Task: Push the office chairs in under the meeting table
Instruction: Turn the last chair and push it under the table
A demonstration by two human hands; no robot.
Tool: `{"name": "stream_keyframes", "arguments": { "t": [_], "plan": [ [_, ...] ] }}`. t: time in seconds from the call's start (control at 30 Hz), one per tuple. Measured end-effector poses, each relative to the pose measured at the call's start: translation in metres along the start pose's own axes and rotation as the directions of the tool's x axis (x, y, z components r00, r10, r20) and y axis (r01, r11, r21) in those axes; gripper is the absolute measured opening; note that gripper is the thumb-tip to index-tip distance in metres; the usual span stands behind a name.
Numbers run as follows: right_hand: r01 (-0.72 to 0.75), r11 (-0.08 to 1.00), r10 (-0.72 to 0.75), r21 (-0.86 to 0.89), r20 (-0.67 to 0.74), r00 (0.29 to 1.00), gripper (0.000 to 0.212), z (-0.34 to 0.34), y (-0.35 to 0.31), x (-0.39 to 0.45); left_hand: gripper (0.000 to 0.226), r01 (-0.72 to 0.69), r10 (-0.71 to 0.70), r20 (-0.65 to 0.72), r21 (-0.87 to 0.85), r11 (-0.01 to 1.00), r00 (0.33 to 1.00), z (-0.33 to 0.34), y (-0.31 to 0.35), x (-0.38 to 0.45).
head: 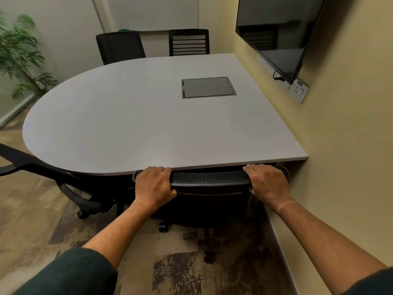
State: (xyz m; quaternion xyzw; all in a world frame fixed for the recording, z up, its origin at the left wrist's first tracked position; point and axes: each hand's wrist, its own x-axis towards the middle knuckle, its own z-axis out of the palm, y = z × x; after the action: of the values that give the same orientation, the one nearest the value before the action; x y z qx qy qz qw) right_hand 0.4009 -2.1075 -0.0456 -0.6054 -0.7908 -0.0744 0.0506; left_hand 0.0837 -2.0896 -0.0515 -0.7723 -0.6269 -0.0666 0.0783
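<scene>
Chair nearly home under the tabletop

Both hands, left [154, 184] and right [266, 181], curl over the chair [209, 177] back's ends; its long axis lies left-right, touching the tabletop [136, 116] near edge.

The near chair's seat [208, 201] is hidden beneath the bench [127, 124]. The left chair [53, 173] is cut off by the picture's edge. The far chairs' lower parts are concealed behind the bench.

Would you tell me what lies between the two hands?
In the head view, only the chair's mesh backrest top spans between left hand and right hand.
</scene>
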Motion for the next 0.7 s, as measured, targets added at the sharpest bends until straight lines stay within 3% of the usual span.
{"name": "stream_keyframes", "arguments": {
  "t": [0.4, 0.7],
  "plan": [
    [-0.01, 1.0, 0.011, 0.027, -0.039, 0.999, 0.038, 0.009, 0.032, 0.026, 0.02, 0.027, -0.027, -0.021, 0.005, 1.0, 0.999, 0.005, 0.028, 0.02],
    [-0.028, 0.998, 0.031, 0.049, -0.067, 0.997, 0.044, 0.017, 0.044, 0.048, 0.02, 0.055, -0.053, -0.066, 0.024, 0.998, 0.996, 0.013, 0.032, 0.042]
  ]
}}
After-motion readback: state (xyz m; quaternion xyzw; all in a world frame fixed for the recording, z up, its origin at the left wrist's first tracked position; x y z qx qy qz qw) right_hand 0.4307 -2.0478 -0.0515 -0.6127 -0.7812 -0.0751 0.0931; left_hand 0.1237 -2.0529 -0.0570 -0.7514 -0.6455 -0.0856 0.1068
